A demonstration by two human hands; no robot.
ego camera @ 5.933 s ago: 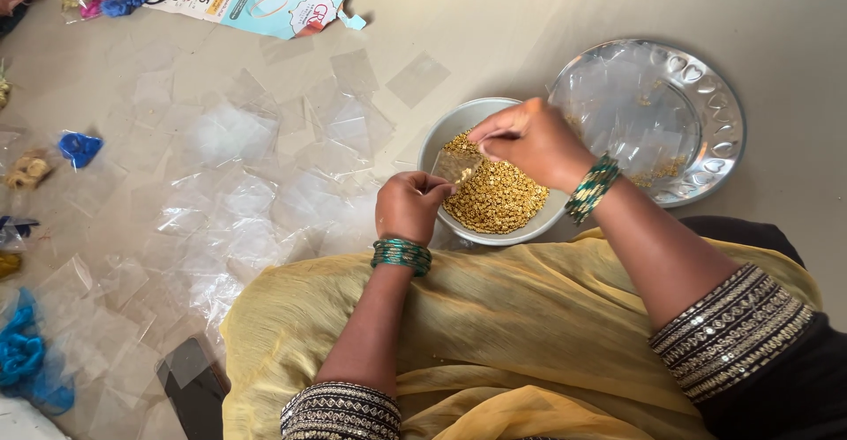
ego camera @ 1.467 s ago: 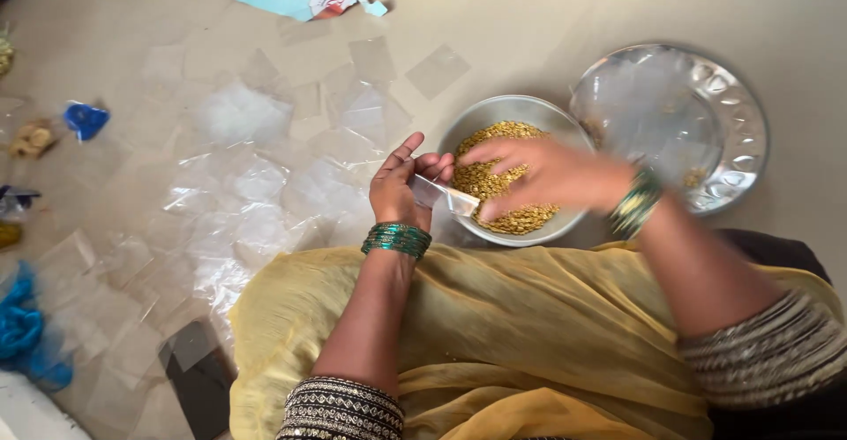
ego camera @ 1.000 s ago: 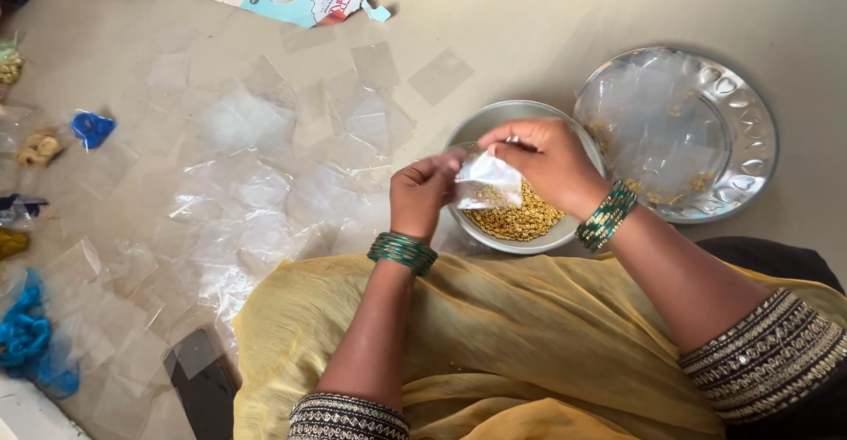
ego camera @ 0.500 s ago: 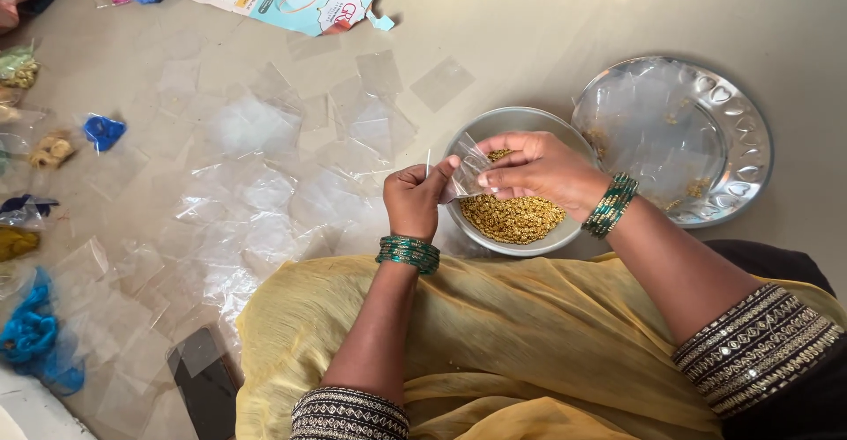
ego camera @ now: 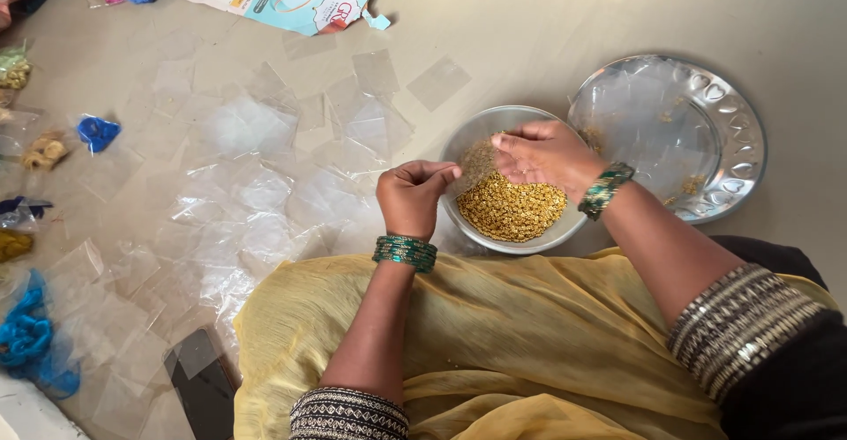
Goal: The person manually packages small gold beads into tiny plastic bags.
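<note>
Your small clear plastic pouch (ego camera: 477, 163) sits between your two hands, right over the near-left rim of the steel bowl (ego camera: 468, 135). It is thin, glossy film, partly filled with gold grains; its long axis seems to run from your left fingers up toward the right, though which end is open is too blurred to tell. Your left hand (ego camera: 411, 196) is curled, fingers pinched on the pouch's lower edge. Your right hand (ego camera: 545, 152) hovers over the bowl, fingers bunched narrow at the pouch's upper edge. The bowl is round and holds small gold beads (ego camera: 512, 211). Just right lies a round, embossed steel plate (ego camera: 739, 153). Flat clear pouches (ego camera: 256, 193) litter the floor on your left.
</note>
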